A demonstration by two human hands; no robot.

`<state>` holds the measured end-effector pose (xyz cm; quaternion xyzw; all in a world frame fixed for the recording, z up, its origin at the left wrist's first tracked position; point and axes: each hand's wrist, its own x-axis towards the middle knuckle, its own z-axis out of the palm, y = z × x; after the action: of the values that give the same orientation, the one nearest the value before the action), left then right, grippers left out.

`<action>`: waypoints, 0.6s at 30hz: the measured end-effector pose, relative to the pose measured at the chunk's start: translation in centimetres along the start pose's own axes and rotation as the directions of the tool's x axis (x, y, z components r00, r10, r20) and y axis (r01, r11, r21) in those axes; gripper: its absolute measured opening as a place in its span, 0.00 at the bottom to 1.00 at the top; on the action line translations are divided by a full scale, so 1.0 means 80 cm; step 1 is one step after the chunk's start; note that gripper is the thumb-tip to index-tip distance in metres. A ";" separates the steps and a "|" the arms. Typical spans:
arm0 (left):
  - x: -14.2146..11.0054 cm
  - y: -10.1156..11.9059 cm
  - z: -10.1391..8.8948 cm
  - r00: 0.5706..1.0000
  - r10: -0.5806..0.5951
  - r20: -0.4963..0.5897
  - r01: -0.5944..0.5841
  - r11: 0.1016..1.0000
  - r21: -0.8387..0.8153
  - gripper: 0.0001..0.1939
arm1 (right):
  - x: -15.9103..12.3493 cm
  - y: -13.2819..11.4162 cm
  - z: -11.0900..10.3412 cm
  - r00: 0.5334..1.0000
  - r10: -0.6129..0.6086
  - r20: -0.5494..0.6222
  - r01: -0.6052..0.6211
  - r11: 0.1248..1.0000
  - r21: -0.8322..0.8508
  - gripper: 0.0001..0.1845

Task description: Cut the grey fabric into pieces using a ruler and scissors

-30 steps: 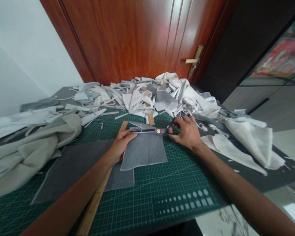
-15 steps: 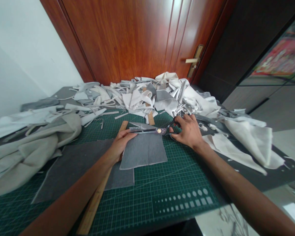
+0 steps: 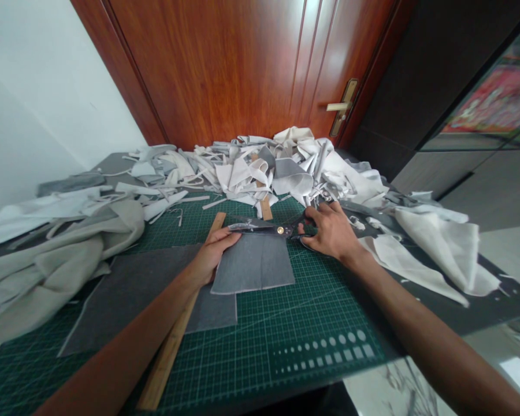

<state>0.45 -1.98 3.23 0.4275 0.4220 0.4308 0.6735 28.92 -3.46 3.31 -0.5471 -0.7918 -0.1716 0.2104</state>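
A grey fabric piece [image 3: 255, 263] lies on the green cutting mat [image 3: 286, 335]. My left hand [image 3: 212, 253] lies on its left edge, thumb and fingers closed on the cloth near the far corner. My right hand [image 3: 329, 231] is closed round the handles of black scissors [image 3: 268, 229]. The blades lie across the far edge of the grey piece, pointing left, nearly shut. A thin grey strip sits just beyond the blades.
A wooden ruler [image 3: 177, 329] runs under my left forearm. A larger dark grey cloth [image 3: 130, 294] lies left of the piece. White and grey fabric scraps [image 3: 277, 167] are heaped along the mat's far side, beige cloth [image 3: 47, 266] at left, white pieces [image 3: 437, 248] at right. A wooden door [image 3: 242, 63] stands behind.
The scissor blades have closed along the far edge of the grey piece. Both hands have stayed almost where they were.
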 end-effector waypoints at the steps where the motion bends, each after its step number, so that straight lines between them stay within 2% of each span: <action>1: 0.000 0.001 0.001 1.000 0.004 0.002 -0.004 1.000 -0.004 0.13 | 0.000 -0.001 -0.001 1.000 -0.001 0.002 0.001 1.000 -0.004 0.09; 11: 0.000 -0.002 -0.002 1.000 0.019 -0.006 -0.019 0.999 0.027 0.16 | 0.002 -0.006 -0.014 1.000 0.008 0.010 -0.007 0.999 -0.044 0.11; 18: 0.001 -0.003 -0.003 1.000 0.023 -0.011 -0.023 0.998 0.059 0.17 | 0.002 -0.006 -0.014 0.999 0.023 0.022 -0.022 0.999 -0.032 0.11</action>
<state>0.33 -1.91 2.91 0.4495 0.4335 0.4283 0.6532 28.59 -4.06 4.29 -0.5613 -0.7850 -0.1757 0.1946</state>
